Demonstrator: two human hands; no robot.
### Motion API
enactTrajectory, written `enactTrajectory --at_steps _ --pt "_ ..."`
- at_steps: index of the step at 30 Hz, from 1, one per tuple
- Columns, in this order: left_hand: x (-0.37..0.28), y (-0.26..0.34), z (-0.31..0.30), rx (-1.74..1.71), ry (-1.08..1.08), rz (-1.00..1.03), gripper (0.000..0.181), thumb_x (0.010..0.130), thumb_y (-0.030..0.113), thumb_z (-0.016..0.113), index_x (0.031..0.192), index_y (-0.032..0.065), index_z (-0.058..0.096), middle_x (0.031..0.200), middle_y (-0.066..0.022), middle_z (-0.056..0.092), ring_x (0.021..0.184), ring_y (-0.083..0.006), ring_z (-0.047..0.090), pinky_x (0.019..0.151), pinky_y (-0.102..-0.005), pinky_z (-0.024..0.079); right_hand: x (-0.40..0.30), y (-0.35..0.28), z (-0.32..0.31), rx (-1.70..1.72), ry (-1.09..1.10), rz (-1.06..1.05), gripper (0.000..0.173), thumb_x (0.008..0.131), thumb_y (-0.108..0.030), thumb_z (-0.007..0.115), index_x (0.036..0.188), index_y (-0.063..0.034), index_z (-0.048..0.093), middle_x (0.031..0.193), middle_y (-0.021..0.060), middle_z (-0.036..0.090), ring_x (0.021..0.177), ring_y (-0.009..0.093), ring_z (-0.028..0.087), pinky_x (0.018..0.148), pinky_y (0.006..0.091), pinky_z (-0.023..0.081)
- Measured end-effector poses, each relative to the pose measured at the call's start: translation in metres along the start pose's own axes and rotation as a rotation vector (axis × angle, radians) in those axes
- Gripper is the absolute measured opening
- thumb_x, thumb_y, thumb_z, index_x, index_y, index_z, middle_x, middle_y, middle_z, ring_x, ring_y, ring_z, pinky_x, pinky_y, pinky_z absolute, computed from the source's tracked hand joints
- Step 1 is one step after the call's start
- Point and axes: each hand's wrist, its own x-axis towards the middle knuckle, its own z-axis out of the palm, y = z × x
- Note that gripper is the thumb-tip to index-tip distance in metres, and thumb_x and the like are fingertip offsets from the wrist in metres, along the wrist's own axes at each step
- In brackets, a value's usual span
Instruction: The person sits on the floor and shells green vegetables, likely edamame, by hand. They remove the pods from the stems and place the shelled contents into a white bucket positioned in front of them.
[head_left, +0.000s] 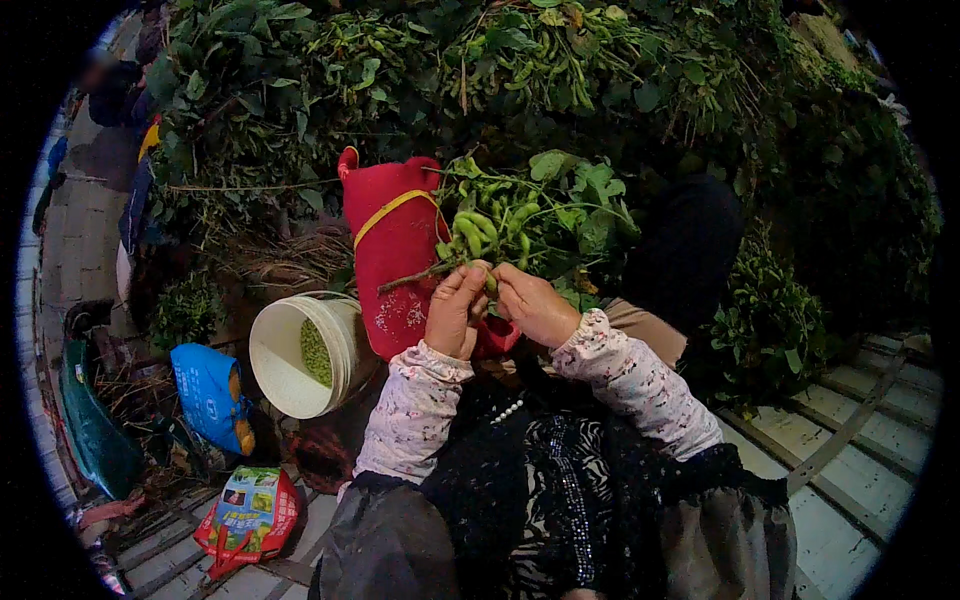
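Note:
In front of my lap, my left hand (454, 309) and my right hand (538, 306) meet at the fingertips. A green soybean pod (491, 284) is pinched between them. The plant's brown stem (411, 279) runs behind the left fingertips; whether that hand also grips it is hidden. Plump pods (474, 231) hang just beyond my fingers, with broad green leaves (596, 187) to the right. Beneath the stem, a red cloth-like bundle with a yellow stripe (394, 225) reaches past my left hand. To its left, a tilted white plastic bucket (281, 360) holds small green beans (315, 352).
A large heap of pod-bearing soybean plants (540, 67) spans the far side. Left of me are a blue bag (206, 394), a red printed bag (251, 517) and a dark green object (94, 420). Another person (116, 90) is at far left. Slatted flooring (840, 487) lies at right.

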Motion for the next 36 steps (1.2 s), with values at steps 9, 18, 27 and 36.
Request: enactTrajectory --at_steps 9,18,27,36 --pt "-0.002 -0.003 -0.002 0.111 -0.062 -0.028 0.013 0.086 0.018 0.053 0.092 0.0065 0.056 0.067 0.0056 0.048 0.051 -0.0028 0.038 0.047 -0.0156 0.029 -0.005 -0.011 -0.008 -0.176 0.003 0.016 0.016 0.085 -0.017 0.040 0.093 -0.0035 0.044 0.064 0.0211 0.053 0.062 0.041 0.053 0.056 0.0467 0.042" --pt "-0.008 -0.001 0.010 0.025 -0.031 -0.035 0.011 0.086 0.013 0.047 0.091 0.0049 0.053 0.072 0.0035 0.049 0.055 -0.0041 0.040 0.050 -0.0160 0.032 -0.008 -0.027 -0.014 -0.507 0.160 -0.053 0.018 0.084 -0.022 0.046 0.088 -0.0037 0.045 0.068 0.0211 0.056 0.065 0.039 0.055 0.055 0.0462 0.042" --pt "-0.010 -0.001 0.001 0.217 -0.025 -0.075 0.019 0.080 0.008 0.041 0.092 0.0031 0.054 0.070 0.0028 0.051 0.053 -0.0043 0.041 0.046 -0.0174 0.031 0.019 -0.048 -0.018 -0.546 0.415 -0.246 0.026 0.078 -0.026 0.057 0.078 -0.0016 0.048 0.068 0.0186 0.058 0.063 0.036 0.057 0.054 0.0426 0.045" --pt "-0.008 0.002 0.003 0.261 0.011 0.049 0.027 0.083 0.006 0.043 0.107 0.0043 0.054 0.083 0.0019 0.055 0.051 -0.0019 0.039 0.045 -0.0149 0.029 0.003 -0.036 -0.016 -0.136 0.371 -0.095 0.020 0.074 -0.014 0.058 0.084 -0.0005 0.047 0.065 0.0168 0.056 0.061 0.032 0.058 0.053 0.0364 0.044"
